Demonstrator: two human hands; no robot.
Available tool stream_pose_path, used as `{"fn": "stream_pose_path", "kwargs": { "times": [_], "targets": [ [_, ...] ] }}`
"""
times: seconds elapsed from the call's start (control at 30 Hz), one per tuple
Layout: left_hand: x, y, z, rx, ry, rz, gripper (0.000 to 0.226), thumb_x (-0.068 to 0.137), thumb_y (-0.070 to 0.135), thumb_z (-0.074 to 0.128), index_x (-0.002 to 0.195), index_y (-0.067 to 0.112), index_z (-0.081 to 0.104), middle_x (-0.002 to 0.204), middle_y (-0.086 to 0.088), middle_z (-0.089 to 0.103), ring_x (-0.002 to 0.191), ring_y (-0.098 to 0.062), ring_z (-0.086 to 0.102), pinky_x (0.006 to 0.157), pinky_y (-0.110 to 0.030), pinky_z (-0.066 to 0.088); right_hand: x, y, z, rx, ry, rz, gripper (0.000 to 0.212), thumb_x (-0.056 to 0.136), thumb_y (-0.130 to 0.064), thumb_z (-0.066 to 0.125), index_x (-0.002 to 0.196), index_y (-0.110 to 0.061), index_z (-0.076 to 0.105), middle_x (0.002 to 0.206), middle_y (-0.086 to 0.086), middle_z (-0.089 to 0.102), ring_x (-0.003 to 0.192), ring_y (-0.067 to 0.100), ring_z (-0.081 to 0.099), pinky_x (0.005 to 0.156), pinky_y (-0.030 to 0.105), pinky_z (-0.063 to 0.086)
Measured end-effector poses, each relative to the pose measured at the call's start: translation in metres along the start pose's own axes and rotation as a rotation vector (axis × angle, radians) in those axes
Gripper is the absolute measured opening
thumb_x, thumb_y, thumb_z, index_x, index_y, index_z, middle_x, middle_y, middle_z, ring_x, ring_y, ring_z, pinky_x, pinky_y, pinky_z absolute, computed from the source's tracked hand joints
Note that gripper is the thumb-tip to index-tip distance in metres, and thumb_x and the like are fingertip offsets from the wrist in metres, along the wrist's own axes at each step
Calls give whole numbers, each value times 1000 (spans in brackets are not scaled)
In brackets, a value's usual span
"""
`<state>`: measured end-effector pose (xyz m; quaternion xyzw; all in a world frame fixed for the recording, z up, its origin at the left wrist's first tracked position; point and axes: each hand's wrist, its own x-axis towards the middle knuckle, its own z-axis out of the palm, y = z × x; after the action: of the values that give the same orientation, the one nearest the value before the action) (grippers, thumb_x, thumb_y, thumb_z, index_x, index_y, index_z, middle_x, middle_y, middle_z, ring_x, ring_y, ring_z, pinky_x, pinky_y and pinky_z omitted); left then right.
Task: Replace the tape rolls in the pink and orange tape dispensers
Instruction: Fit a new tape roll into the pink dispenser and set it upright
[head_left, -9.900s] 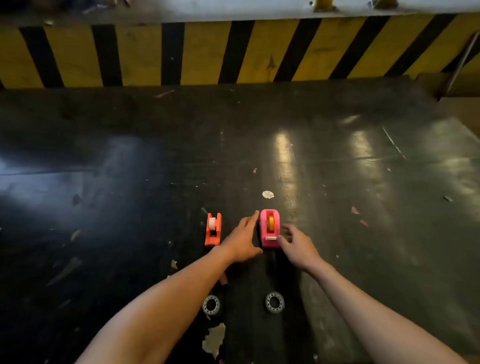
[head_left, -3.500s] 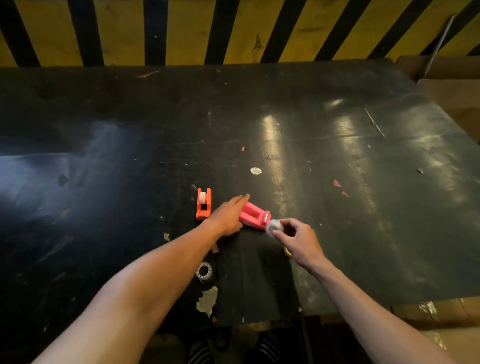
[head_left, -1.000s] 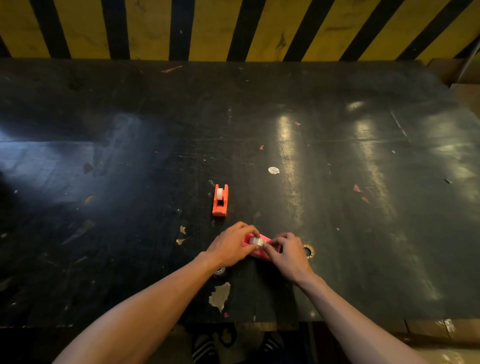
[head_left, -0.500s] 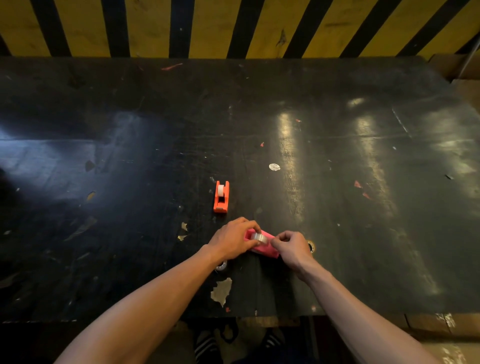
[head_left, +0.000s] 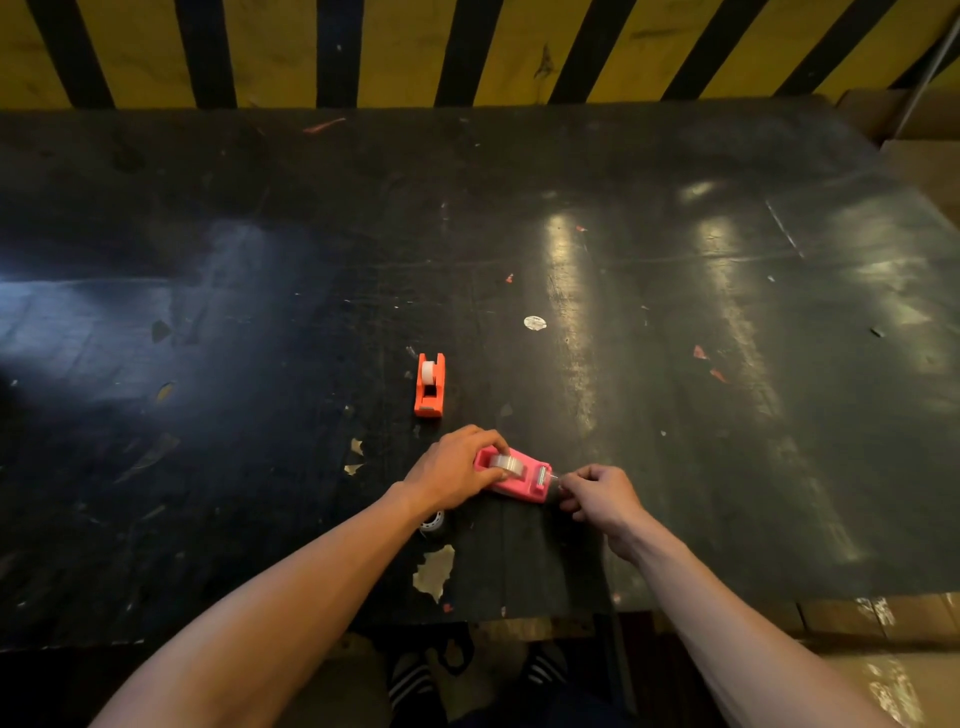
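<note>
My left hand (head_left: 451, 474) has its grip closed around the back end of the pink plastic tape dispenser (head_left: 517, 475), thumb and fingers wrapped round the part where a clear tape roll (head_left: 508, 463) sits in its cradle. The dispenser lies on the wide black counter (head_left: 675, 364) near the front edge, its cutter end pointing to my right. My right hand (head_left: 600, 496) is just beside that cutter end, its grip pinched narrow, fingertips together at the blade; I cannot tell whether a strip of tape is caught between them.

Farther back on the counter, well apart from my hands, stands the small orange plastic tape dispenser (head_left: 429, 385) with a white roll in it, cutter end toward me. A loose clear tape roll (head_left: 434, 521) lies on the counter, partly hidden under my left wrist.

The counter's surface is dark, scuffed and glossy, with long streaks of reflected light on the right half and a pale bluish glare on the left. Chips in the coating show bare tan patches (head_left: 435, 570) near the front edge, small red and white scraps are scattered about, and a round white sticker (head_left: 534, 322) lies toward the middle. Behind the counter runs a wall of yellow and black diagonal stripes (head_left: 395, 52). Below the front edge, dark shoes with white stripes (head_left: 415, 686) stand on the floor
</note>
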<state>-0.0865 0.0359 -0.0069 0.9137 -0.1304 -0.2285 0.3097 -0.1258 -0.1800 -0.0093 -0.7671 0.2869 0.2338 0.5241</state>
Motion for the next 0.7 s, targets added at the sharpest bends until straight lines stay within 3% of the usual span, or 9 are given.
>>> {"fn": "stream_pose_path", "kwargs": {
  "times": [0.1, 0.2, 0.5, 0.7],
  "targets": [
    [0, 1, 0, -6, 8, -8, 29, 88, 34, 73, 116, 34, 63, 131, 4, 59, 118, -14, 58, 103, -44, 51, -2, -2, 2, -36, -8, 27, 19, 93, -25, 66, 88, -7, 66, 84, 11, 71, 53, 16, 61, 42, 23, 42],
    [0, 3, 1, -6, 14, -11, 26, 88, 32, 73, 113, 32, 64, 130, 3, 60, 118, -14, 59, 103, -44, 51, 2, -2, 7, -73, -7, 45, 23, 92, -27, 69, 85, -5, 69, 72, 9, 66, 43, 13, 51, 42, 25, 43],
    [-2, 8, 3, -29, 36, -35, 25, 90, 26, 72, 114, 25, 66, 131, -1, 61, 120, -17, 59, 105, -41, 49, 9, -9, 13, -83, -3, 114, 16, 93, -22, 69, 85, -7, 71, 66, 6, 61, 44, 12, 46, 45, 25, 44],
    [-3, 9, 3, -42, 45, -47, 25, 90, 25, 73, 114, 23, 67, 132, -2, 61, 121, -18, 58, 105, -41, 49, 5, -11, 12, -35, 9, 160, 16, 92, -20, 70, 91, -5, 73, 66, 7, 61, 42, 12, 47, 32, 18, 38]
  ]
}}
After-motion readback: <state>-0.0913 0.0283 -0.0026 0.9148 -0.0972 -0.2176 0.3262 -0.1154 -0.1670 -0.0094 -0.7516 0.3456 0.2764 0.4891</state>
